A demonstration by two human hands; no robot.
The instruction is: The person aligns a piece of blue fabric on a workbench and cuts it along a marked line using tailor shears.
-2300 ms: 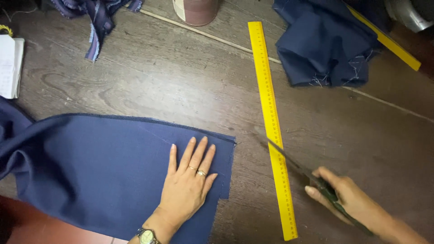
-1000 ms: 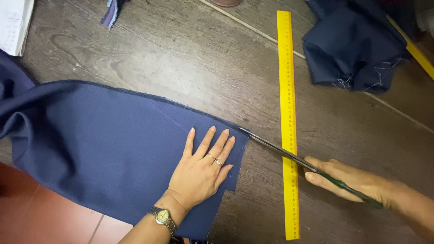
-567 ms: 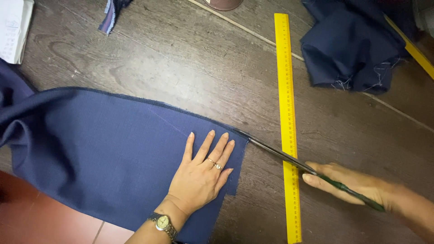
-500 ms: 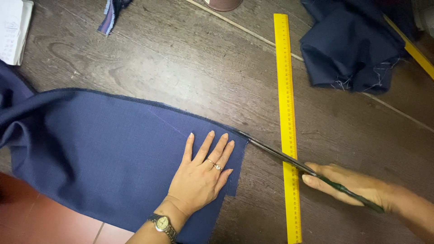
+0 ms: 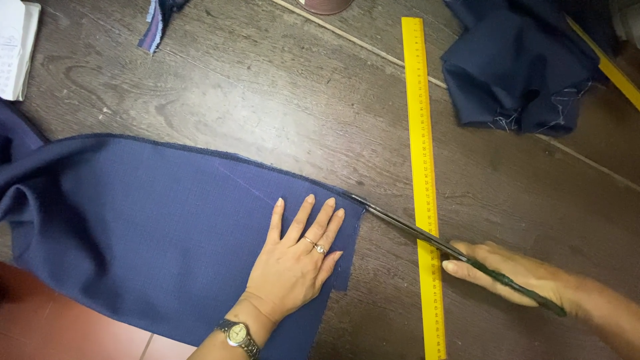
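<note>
A large piece of navy blue cloth lies flat on a dark wooden floor. My left hand, with a ring and a wristwatch, presses flat on the cloth near its right edge, fingers spread. My right hand grips long dark scissors. Their blades reach left across a yellow ruler, and the tips meet the cloth's upper right corner, where a faint chalk line runs along the fabric.
A crumpled pile of navy cloth lies at the top right, with a second yellow ruler beside it. A striped fabric scrap lies at top left, white paper at the left edge, and a round pinkish base at the top.
My right hand has brought the scissors left across the ruler until the tips reach the cloth's corner. My left hand stays flat on the fabric.
</note>
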